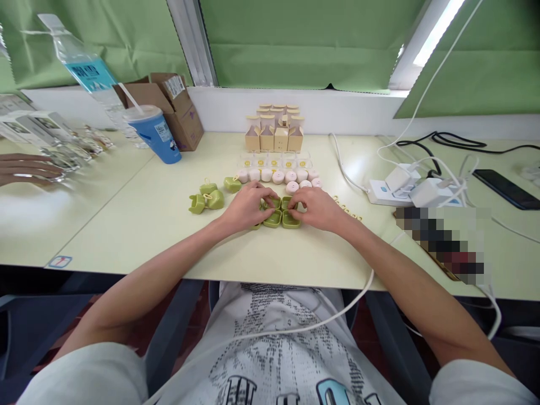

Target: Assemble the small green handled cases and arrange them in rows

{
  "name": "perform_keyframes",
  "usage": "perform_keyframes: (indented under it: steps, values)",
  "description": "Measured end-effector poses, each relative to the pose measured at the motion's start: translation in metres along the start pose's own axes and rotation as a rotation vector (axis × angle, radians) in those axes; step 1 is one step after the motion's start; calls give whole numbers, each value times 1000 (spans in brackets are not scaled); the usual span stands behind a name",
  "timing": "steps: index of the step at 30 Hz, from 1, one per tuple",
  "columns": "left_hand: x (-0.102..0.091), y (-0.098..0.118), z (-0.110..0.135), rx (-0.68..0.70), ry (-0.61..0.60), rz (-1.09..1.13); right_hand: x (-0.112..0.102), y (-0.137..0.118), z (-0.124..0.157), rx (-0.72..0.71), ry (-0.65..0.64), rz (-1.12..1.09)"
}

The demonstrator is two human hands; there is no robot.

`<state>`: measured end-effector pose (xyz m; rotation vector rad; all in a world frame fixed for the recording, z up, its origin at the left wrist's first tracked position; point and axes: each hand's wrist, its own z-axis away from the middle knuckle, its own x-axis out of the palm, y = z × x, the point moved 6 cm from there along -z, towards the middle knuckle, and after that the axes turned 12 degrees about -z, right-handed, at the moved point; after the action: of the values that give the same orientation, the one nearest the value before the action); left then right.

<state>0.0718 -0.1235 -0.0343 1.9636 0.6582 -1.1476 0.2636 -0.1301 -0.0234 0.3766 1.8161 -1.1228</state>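
In front of me small olive-green open cases stand in a tight cluster, among them one front case (272,219) and its right neighbour (291,220). My left hand (248,205) curls its thumb and fingers over the cluster's left side, partly covering the cases there. From the right, my right hand (318,208) has its thumb and fingertips bent onto the cases on that side. Whether any case is lifted I cannot tell. To the left lie several loose green cases (215,199), some with a small loop.
Pale pink round pieces (278,177) and clear boxes (274,162) with yellow centres line up behind the cases, before small open cartons (281,139). Yellow loops (353,216) lie right, near a power strip (379,192). A blue cup (158,138) and another person's hand (27,167) are left.
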Motion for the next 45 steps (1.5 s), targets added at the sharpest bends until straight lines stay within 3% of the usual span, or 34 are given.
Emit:
perform_keyframes:
  steps: [2,5,9,12,17,19,22,25,28,32,35,38,41,45]
  values:
    - [-11,2,1,3,-4,4,0,-1,0,3,5,-3]
    - [-44,-1,3,73,-43,22,-3,-4,0,-11,34,-15]
    - [-72,-25,6,85,-263,-1,-5,-4,1,-24,57,-36]
    - [-63,-34,5,63,-303,8,-5,-3,2,-32,80,-54]
    - [-30,-24,4,44,-271,-32,-11,0,5,-70,212,-138]
    - [-36,-22,5,69,-253,-45,-14,0,7,-99,267,-191]
    - [-67,-35,6,46,-156,-44,-19,-1,10,-141,350,-245]
    - [-96,-67,5,-177,33,-206,-24,-2,14,-171,421,-283]
    - [-83,-89,5,-379,-28,-451,-28,-4,16,-202,457,-306]
    - [-68,-91,4,-463,-58,-547,-29,-6,17,-207,474,-345]
    - [-86,-76,4,-421,141,-319,-31,-5,19,-159,503,-498]
    - [-97,-46,3,-253,383,326,-34,-9,23,-160,573,-628]
    - [-73,-11,0,-179,372,827,-37,-22,29,-270,624,-592]
    - [-34,22,3,-171,226,985,-33,-39,36,-455,655,-440]
